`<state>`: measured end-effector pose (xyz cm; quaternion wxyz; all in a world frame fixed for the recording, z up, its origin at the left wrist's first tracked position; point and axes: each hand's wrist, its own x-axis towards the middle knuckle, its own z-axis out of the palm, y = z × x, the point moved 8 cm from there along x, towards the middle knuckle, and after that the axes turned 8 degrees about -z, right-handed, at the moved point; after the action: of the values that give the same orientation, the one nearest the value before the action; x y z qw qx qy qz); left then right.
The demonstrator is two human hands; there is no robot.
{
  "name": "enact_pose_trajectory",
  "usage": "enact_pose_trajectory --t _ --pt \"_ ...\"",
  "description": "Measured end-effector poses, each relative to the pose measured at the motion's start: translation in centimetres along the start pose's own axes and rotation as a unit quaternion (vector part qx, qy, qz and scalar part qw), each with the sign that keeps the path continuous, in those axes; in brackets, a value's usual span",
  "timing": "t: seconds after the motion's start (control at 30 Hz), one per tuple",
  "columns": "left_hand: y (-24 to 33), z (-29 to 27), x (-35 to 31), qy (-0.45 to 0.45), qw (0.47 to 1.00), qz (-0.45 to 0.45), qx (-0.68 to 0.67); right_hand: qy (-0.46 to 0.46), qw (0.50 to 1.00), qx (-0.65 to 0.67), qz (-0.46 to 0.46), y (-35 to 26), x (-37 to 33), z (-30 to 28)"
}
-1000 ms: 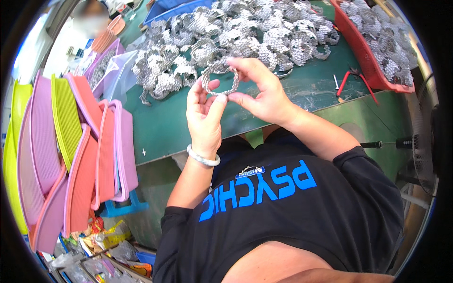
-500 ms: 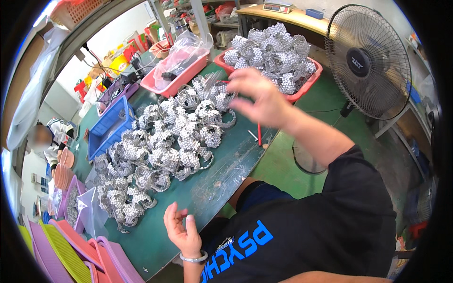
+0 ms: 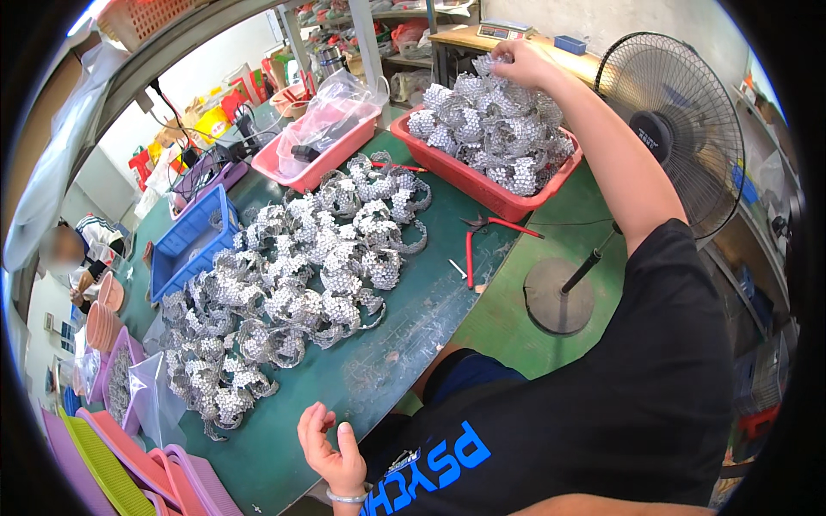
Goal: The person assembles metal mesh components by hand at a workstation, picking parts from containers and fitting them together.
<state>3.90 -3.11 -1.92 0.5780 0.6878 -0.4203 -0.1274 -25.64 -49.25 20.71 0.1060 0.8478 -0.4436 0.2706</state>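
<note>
My right hand (image 3: pixel 523 65) reaches to the top of a heap of silver scaled bands (image 3: pixel 490 112), its fingers closed on one band (image 3: pixel 483 65) at the peak. The heap fills a red plastic basin (image 3: pixel 447 172) on the far side of the green table (image 3: pixel 361 378). Many more curled silver scaled bands (image 3: pixel 284 267) lie spread in a pile across the table. My left hand (image 3: pixel 331 451), with a bracelet at the wrist, hovers by the near table edge. Its fingers are half curled and apart, holding nothing.
Red-handled pliers (image 3: pixel 471 245) lie near the table's right edge. A pink basin (image 3: pixel 318 168) with plastic bags and a blue tray (image 3: pixel 194 245) line the far side. A standing fan (image 3: pixel 662 138) is at right. Stacked baskets (image 3: pixel 120 456) stand lower left; another person (image 3: pixel 90 249) sits far left.
My right hand has moved from above the table pile, up and right, to the top of the basin's heap, uncovering the pliers. My left hand has shifted slightly down and stays empty.
</note>
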Motion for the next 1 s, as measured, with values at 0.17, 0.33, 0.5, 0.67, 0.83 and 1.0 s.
enact_pose_trajectory --t 0.17,0.33,0.5,0.67,0.83,1.0 --pt "-0.1 -0.2 0.1 -0.003 1.000 -0.004 0.001 -0.038 0.998 0.030 0.036 1.6 1.6 1.9" --pt "0.0 -0.4 0.1 -0.001 1.000 -0.010 -0.008 -0.039 0.999 -0.001 0.013 0.1 2.6 2.6" --pt "-0.1 -0.3 0.4 0.000 1.000 -0.001 -0.005 0.040 0.996 -0.020 -0.080 -2.4 1.3 -0.4" --pt "0.2 -0.5 0.6 0.021 1.000 -0.006 0.021 -0.048 0.975 0.077 -0.201 -16.4 -2.1 2.0" --pt "0.6 -0.8 0.3 -0.008 0.999 0.010 0.044 -0.136 0.899 0.181 -0.376 -25.2 -5.5 10.9" --pt "0.5 -2.0 0.0 0.004 0.999 -0.005 0.052 -0.175 0.848 0.257 -0.430 -33.5 -8.7 14.6"
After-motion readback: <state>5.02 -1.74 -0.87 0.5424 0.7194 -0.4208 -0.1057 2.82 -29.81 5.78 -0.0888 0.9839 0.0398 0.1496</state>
